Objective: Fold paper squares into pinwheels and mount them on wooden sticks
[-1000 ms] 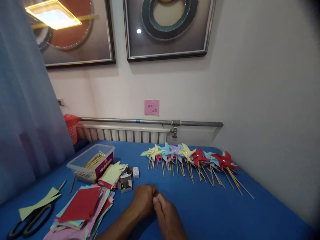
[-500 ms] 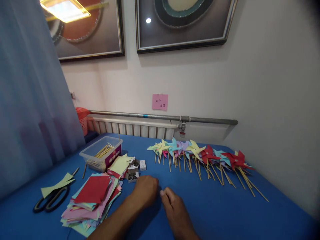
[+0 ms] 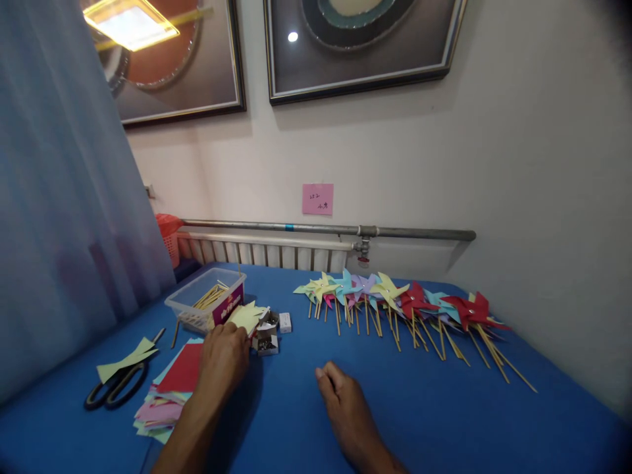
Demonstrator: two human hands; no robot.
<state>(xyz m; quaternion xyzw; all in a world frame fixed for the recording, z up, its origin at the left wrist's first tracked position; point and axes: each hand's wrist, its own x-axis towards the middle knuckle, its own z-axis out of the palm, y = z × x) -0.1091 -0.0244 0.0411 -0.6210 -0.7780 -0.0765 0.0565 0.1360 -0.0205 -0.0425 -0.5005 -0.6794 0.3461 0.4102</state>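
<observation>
My left hand [image 3: 224, 359] reaches over the right side of a stack of coloured paper squares [image 3: 180, 372], red on top. Its fingers bend down beside a smaller pile of pale yellow cut paper [image 3: 247, 316]; the fingertips are hidden behind the hand. My right hand [image 3: 345, 401] rests above the blue table, closed, thumb pressed against the curled index finger. Whatever it may hold does not show. Small open boxes of metal pins [image 3: 268, 343] stand just right of the cut paper, between the two hands.
A clear plastic tub [image 3: 180, 299] holds wooden sticks. Black-handled scissors [image 3: 126, 385] lie at left under a strip of pale green paper [image 3: 127, 361]. Several paper pinwheels [image 3: 417, 299] on sticks lie in a row at back right. A small white box [image 3: 285, 322] sits near the pins.
My left hand has moved left, away from my right hand, to the paper piles. My right hand stays closed in nearly the same spot. The view has shifted slightly.
</observation>
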